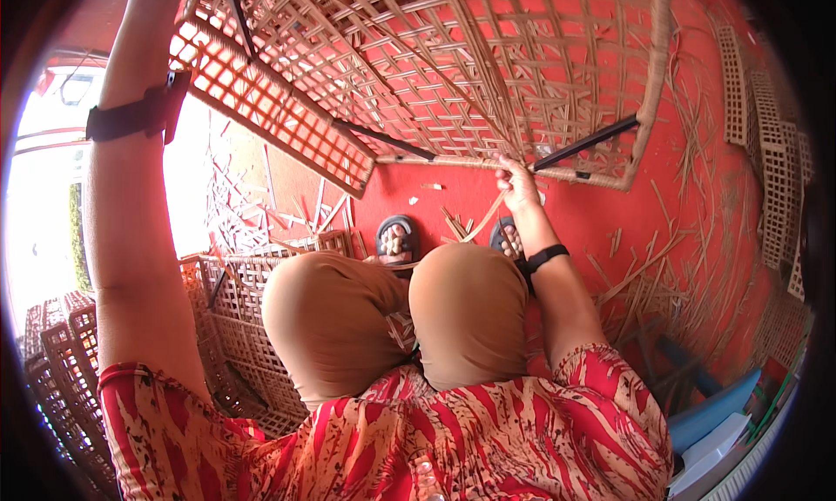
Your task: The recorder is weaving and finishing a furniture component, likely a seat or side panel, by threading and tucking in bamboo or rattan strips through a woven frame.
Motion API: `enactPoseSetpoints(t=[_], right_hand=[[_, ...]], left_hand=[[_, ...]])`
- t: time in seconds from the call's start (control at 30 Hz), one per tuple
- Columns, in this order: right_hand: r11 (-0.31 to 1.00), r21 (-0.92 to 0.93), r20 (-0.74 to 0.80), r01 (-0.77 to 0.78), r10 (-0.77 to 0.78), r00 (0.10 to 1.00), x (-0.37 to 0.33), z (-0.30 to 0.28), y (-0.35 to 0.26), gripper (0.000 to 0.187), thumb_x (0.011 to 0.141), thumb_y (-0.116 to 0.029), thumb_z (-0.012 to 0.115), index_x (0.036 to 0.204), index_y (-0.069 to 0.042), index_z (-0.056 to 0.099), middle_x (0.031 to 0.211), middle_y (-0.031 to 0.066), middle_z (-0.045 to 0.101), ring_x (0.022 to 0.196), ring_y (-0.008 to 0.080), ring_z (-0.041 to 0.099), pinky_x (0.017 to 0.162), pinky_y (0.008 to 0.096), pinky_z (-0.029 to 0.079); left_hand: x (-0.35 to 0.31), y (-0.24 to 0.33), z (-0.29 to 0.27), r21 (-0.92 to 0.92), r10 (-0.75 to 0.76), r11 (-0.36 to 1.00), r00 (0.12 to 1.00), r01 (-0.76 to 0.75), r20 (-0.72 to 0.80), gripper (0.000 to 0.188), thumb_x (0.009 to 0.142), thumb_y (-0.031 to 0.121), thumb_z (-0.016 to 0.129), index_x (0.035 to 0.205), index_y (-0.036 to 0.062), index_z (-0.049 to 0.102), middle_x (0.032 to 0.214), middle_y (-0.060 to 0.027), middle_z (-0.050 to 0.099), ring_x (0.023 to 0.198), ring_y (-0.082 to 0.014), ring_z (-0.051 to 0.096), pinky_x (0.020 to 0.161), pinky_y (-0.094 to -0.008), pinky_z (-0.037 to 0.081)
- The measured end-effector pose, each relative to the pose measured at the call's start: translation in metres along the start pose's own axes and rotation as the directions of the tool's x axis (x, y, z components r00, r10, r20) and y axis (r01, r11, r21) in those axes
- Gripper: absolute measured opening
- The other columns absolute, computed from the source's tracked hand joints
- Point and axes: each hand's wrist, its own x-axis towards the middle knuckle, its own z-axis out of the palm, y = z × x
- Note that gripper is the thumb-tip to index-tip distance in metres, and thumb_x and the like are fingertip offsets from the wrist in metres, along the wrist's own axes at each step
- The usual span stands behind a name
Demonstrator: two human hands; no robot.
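Panel (pixel 488 48) of open-woven tan cane above red floor (pixel 596 214). Pinched in right grip (pixel 518 186): flat tan strip (pixel 486 219). Left grip: unseen, cannot tell.

the head camera's wide fisheye looks steeply down from above and behind the knees (pixel 466 318), near them, and faces forward to the woven panel (pixel 418 66), farther off beyond the knees.
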Motion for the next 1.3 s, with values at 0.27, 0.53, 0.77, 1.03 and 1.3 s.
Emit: enactPoseSetpoints(t=[0.27,0.53,0.77,1.03,1.3], right_hand=[[0.331,-0.734,0.148,0.594,-0.775,0.614,-0.154,0.125,-0.309,0.031,0.076,-0.011,0.075,0.103,-0.002,0.062,0.072,-0.0007,0.06,0.052,0.0037,0.046,0.045,0.0197,0.035],[-0.857,-0.505,0.863,0.1,-0.505,0.031,-0.283,0.363,-0.34,0.029,0.083,-0.02,0.065,0.111,-0.014,0.067,0.085,0.013,0.07,0.078,0.0273,0.069,0.066,0.0369,0.052],[-0.976,-0.211,0.943,0.046,-0.19,0.274,-0.209,0.439,-0.17,0.005,0.079,-0.006,0.058,0.084,-0.005,0.059,0.077,0.0177,0.067,0.076,0.0342,0.069,0.066,0.0429,0.056],[-0.991,-0.063,0.968,0.121,-0.031,0.25,-0.219,0.408,-0.138,0.009,0.078,-0.005,0.061,0.085,-0.004,0.054,0.074,0.0127,0.066,0.07,0.0308,0.069,0.06,0.0402,0.056],[-0.99,-0.059,0.95,0.129,-0.016,0.311,-0.265,0.371,-0.156,0.019,0.081,-0.004,0.057,0.099,-0.005,0.057,0.082,0.014,0.066,0.077,0.0318,0.069,0.065,0.0421,0.056]], left_hand=[[-0.144,-0.036,-0.06,-0.513,-0.728,0.681,0.555,0.523,-0.401,0.039,0.088,0.013,0.062,0.123,-0.0044,0.059,0.111,-0.0098,0.066,0.102,-0.0163,0.062,0.089,-0.0273,0.046],[-0.415,-0.073,0.111,-0.811,-0.949,-0.295,-0.058,0.504,0.31,0.024,0.092,0.033,0.062,0.099,0.0107,0.061,0.093,-0.0034,0.06,0.082,-0.0164,0.056,0.079,-0.0314,0.042],[-0.394,0.036,0.102,-0.456,-0.735,0.292,0.502,0.841,0.455,0.034,0.09,0.025,0.067,0.113,-0.0007,0.062,0.1,-0.0068,0.068,0.095,-0.014,0.063,0.076,-0.0302,0.049],[-0.203,0.115,-0.053,0.434,0.117,0.899,0.922,0.059,-0.369,0.04,0.081,0.032,0.071,0.114,0.0114,0.062,0.108,-0.01,0.061,0.096,-0.0295,0.059,0.081,-0.0423,0.047],[-0.178,0.132,-0.032,0.409,0.019,0.911,0.998,-0.045,0.067,0.045,0.084,0.052,0.06,0.094,0.0084,0.064,0.086,-0.0096,0.064,0.086,-0.0319,0.062,0.077,-0.0446,0.047]])
